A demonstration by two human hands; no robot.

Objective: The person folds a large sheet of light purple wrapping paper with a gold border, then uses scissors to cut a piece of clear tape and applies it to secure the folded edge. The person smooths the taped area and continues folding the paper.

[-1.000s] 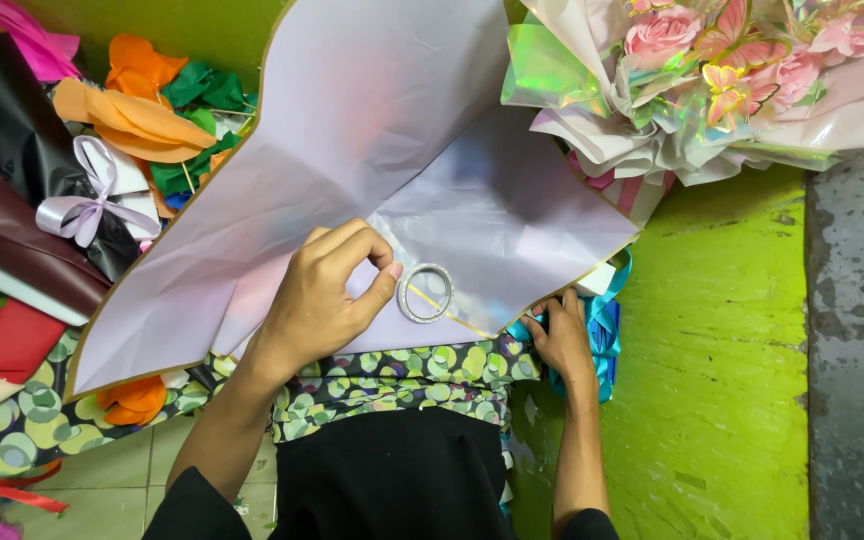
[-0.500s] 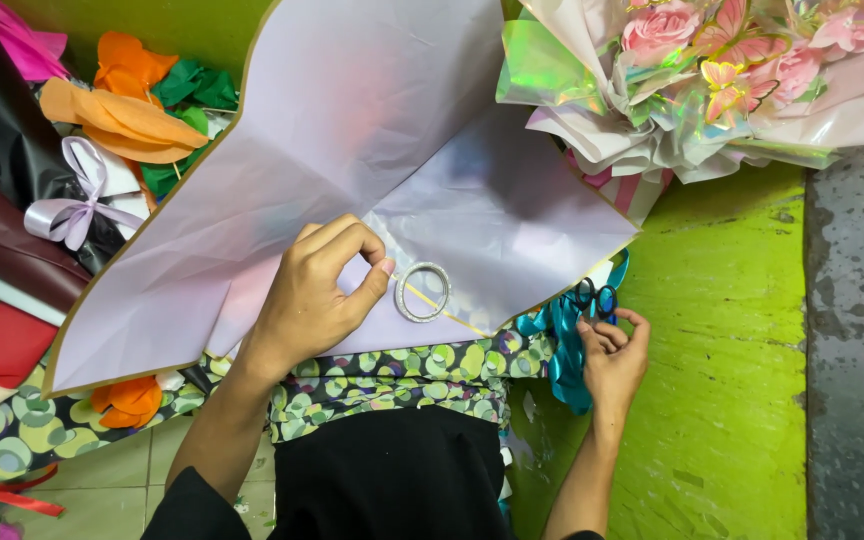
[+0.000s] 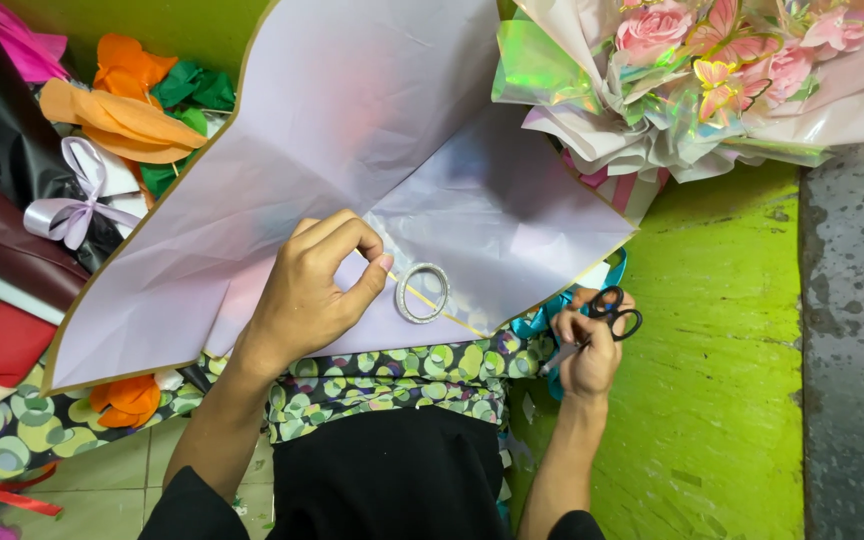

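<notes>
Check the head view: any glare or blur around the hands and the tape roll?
Head view: even, soft light; tape roll sharp on the lilac wrapping sheet; left hand crisp; right hand with scissors slightly soft; rainbow glare on the bouquet's iridescent film.

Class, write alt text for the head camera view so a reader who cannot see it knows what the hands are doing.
The left hand pinches lilac wrapping paper beside a tape roll, while the right hand holds black scissors. A pink bouquet lies at upper right, and coloured paper scraps at left.
</notes>
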